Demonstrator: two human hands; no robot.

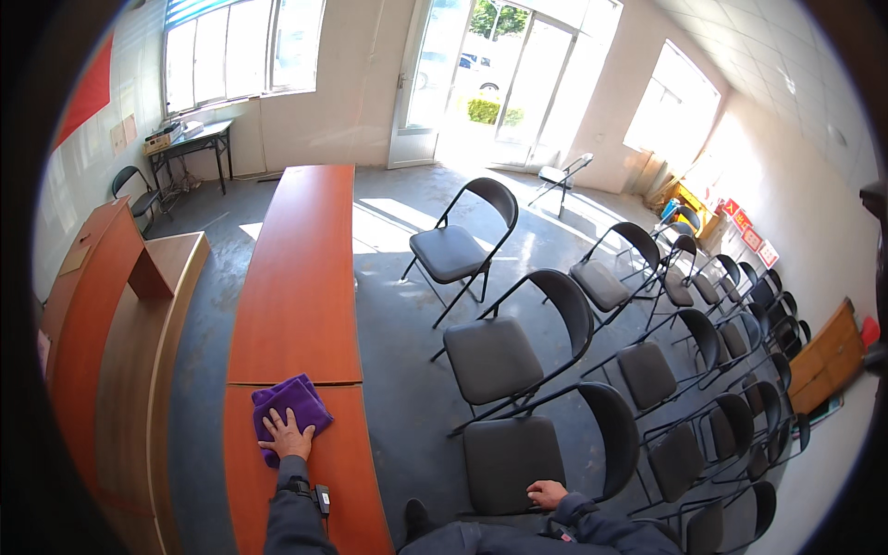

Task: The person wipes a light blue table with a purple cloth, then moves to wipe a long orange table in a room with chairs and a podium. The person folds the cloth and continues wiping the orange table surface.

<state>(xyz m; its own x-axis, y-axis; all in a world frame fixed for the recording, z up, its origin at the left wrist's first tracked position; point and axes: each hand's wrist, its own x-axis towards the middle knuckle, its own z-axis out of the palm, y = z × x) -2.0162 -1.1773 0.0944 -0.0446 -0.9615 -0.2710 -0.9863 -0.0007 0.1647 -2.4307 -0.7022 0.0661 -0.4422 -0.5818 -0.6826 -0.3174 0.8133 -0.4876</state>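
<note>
My left hand (286, 436) lies spread on a folded purple cloth (305, 402), its palm down and its fingers apart. Under the cloth is a long reddish-brown wooden table (298, 291), and the cloth rests close to the seam between two table sections. A dark sleeve and a black wrist strap cover that arm, with a small black device (322, 499) beside the wrist. My right hand (547, 493) appears over the front chair's dark padded seat (513, 458), fingers loosely curled. Whether it touches the seat is unclear, and the inside of its fingers is hidden.
Rows of black folding chairs (645, 374) fill the floor to the right. On the left, a second wooden desk (83, 291) stands on a wood-topped platform (132, 388). Beyond the table's far end, a glass door (416, 76) stands open. A small side table (201, 137) is under the window.
</note>
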